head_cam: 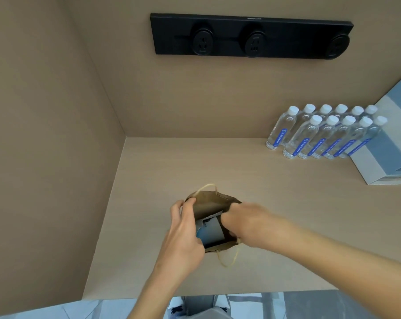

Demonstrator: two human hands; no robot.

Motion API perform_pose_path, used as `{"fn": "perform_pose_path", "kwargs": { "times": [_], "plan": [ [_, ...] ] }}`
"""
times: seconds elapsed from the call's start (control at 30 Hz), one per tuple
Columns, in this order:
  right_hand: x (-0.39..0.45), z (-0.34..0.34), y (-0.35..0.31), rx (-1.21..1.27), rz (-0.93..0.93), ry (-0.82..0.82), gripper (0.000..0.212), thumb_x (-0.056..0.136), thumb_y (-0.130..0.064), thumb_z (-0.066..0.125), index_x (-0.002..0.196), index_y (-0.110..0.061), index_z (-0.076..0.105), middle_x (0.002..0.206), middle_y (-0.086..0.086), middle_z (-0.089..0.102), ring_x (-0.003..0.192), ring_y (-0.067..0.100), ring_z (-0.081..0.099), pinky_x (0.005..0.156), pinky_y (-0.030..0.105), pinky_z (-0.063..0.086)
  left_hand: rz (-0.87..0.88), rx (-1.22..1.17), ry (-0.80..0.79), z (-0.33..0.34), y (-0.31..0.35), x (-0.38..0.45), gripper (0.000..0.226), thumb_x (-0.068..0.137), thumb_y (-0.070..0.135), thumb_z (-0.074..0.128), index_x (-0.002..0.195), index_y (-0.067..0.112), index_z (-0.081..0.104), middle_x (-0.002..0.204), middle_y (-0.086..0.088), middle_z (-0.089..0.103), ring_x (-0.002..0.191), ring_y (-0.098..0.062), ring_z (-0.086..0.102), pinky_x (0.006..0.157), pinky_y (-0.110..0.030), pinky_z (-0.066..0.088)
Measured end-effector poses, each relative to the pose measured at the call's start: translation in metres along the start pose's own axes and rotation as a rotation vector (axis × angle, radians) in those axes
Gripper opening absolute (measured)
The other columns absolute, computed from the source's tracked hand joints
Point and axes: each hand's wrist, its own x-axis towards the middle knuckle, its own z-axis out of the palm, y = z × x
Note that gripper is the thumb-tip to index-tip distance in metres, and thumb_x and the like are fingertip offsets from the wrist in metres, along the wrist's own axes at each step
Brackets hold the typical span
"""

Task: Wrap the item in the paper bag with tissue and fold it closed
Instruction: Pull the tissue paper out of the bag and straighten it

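While upright on the counter [252,162], paper bag [208,204] between both gripping hands [245,223].

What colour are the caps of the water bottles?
White. The caps of the water bottles show clearly in the head view.

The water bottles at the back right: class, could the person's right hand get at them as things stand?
Probably yes, but not at once: the right hand is busy in the paper bag; bare counter lies before the water bottles.
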Motion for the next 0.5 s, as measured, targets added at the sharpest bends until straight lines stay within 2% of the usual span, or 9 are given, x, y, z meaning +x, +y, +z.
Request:
{"fn": "perform_pose_path", "kwargs": {
  "times": [0.07, 0.17, 0.2, 0.23, 0.27, 0.3, 0.33, 0.4, 0.5],
  "plan": [
    [0.016, 0.0, -0.003, 0.118, 0.043, -0.096, 0.021, 0.088, -0.002, 0.055, 0.108, -0.003, 0.062, 0.107, 0.017, 0.065, 0.09, 0.034, 0.065, 0.06, 0.031, 0.043, 0.008, -0.033, -0.009, 0.002, -0.001, -0.004, 0.087, 0.076, -0.009, 0.045, 0.14, 0.042, 0.017, 0.15, 0.01, 0.015, 0.105, -0.027, 0.058, 0.087, -0.041, 0.054],
    [0.041, 0.004, -0.007, 0.291, 0.095, -0.26, 0.028, 0.092, 0.001, 0.045, 0.117, 0.002, 0.057, 0.101, 0.017, 0.064, 0.073, 0.028, 0.058, 0.048, 0.028, 0.044, -0.012, -0.038, -0.019, 0.006, -0.002, -0.007, 0.088, 0.079, -0.008, 0.046, 0.148, 0.034, 0.012, 0.153, 0.011, 0.013, 0.102, -0.027, 0.059, 0.085, -0.039, 0.053],
    [0.048, 0.008, -0.009, 0.353, 0.111, -0.309, 0.031, 0.094, 0.001, 0.042, 0.121, 0.003, 0.055, 0.098, 0.017, 0.063, 0.074, 0.028, 0.058, 0.047, 0.026, 0.046, -0.015, -0.04, -0.022, 0.007, -0.003, -0.007, 0.088, 0.08, -0.008, 0.046, 0.15, 0.033, 0.011, 0.154, 0.01, 0.013, 0.101, -0.026, 0.059, 0.085, -0.039, 0.054],
    [0.056, 0.011, -0.01, 0.425, 0.143, -0.351, 0.033, 0.096, 0.0, 0.039, 0.126, 0.004, 0.052, 0.104, 0.019, 0.062, 0.084, 0.031, 0.062, 0.057, 0.028, 0.052, -0.015, -0.041, -0.027, 0.007, -0.003, -0.008, 0.088, 0.081, -0.009, 0.046, 0.15, 0.032, 0.011, 0.154, 0.01, 0.012, 0.1, -0.025, 0.059, 0.084, -0.038, 0.054],
    [0.061, 0.015, -0.011, 0.513, 0.196, -0.388, 0.036, 0.098, -0.001, 0.037, 0.131, 0.006, 0.047, 0.116, 0.022, 0.061, 0.1, 0.034, 0.063, 0.074, 0.033, 0.056, -0.015, -0.04, -0.033, 0.007, -0.003, -0.008, 0.088, 0.081, -0.009, 0.046, 0.15, 0.033, 0.011, 0.154, 0.01, 0.012, 0.099, -0.024, 0.059, 0.082, -0.037, 0.054],
    [0.067, 0.02, -0.011, 0.618, 0.262, -0.417, 0.038, 0.099, -0.003, 0.035, 0.134, 0.007, 0.043, 0.125, 0.025, 0.057, 0.111, 0.036, 0.061, 0.088, 0.038, 0.054, -0.018, -0.041, -0.037, 0.007, -0.003, -0.008, 0.088, 0.081, -0.009, 0.046, 0.15, 0.033, 0.01, 0.154, 0.011, 0.012, 0.097, -0.023, 0.059, 0.08, -0.036, 0.054],
    [0.073, 0.026, -0.011, 0.73, 0.338, -0.434, 0.039, 0.1, -0.005, 0.033, 0.136, 0.008, 0.04, 0.13, 0.028, 0.055, 0.115, 0.037, 0.061, 0.095, 0.042, 0.051, -0.019, -0.046, -0.038, 0.006, -0.004, -0.008, 0.088, 0.081, -0.009, 0.046, 0.15, 0.032, 0.01, 0.154, 0.011, 0.012, 0.096, -0.022, 0.059, 0.079, -0.035, 0.053],
    [0.083, 0.034, -0.011, 0.919, 0.479, -0.453, 0.042, 0.101, -0.01, 0.033, 0.139, 0.007, 0.036, 0.131, 0.031, 0.053, 0.112, 0.038, 0.063, 0.095, 0.046, 0.051, -0.013, -0.057, -0.034, 0.006, -0.006, -0.007, 0.088, 0.081, -0.01, 0.045, 0.151, 0.032, 0.012, 0.154, 0.011, 0.013, 0.097, -0.021, 0.057, 0.079, -0.032, 0.051],
    [0.093, 0.043, -0.011, 1.128, 0.587, -0.456, 0.043, 0.1, -0.012, 0.036, 0.139, 0.005, 0.036, 0.132, 0.03, 0.051, 0.11, 0.039, 0.064, 0.092, 0.045, 0.054, 0.005, -0.075, -0.029, 0.005, -0.011, -0.007, 0.09, 0.079, -0.011, 0.046, 0.151, 0.032, 0.014, 0.153, 0.011, 0.017, 0.104, -0.018, 0.052, 0.082, -0.029, 0.046]
  ]
}}
